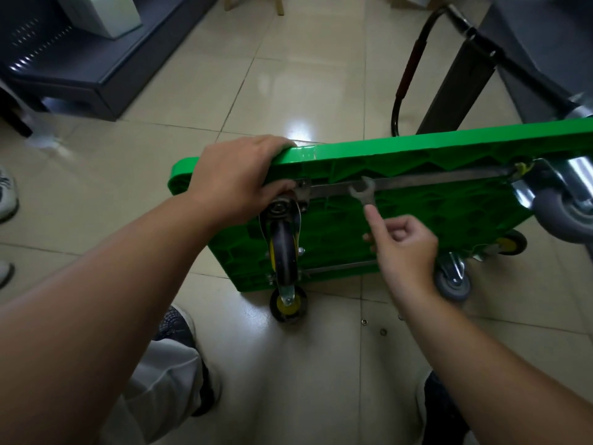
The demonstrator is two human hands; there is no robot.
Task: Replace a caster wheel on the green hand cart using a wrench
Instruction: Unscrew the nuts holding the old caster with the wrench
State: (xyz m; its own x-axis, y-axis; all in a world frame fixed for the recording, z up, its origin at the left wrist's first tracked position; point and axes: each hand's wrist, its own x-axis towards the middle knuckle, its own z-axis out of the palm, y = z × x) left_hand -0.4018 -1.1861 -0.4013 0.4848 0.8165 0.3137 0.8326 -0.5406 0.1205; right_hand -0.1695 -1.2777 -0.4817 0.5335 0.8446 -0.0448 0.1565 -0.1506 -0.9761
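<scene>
On the tiled floor (305,91) the green hand cart (417,220) stands tipped on its edge, underside toward the person, whose left hand (237,178) grips the top rim above the black-and-yellow caster wheel (284,248) while the right hand (404,248), fingers curled, holds the wrench (364,191) with its open end up, near the mounting plate.

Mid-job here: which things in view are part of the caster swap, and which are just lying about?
Job: green hand cart, wrench, black-and-yellow caster, left hand, right hand, probably the small metal fittings on the floor.
Lying about: dark cabinet, white box, someone's shoe.
</scene>
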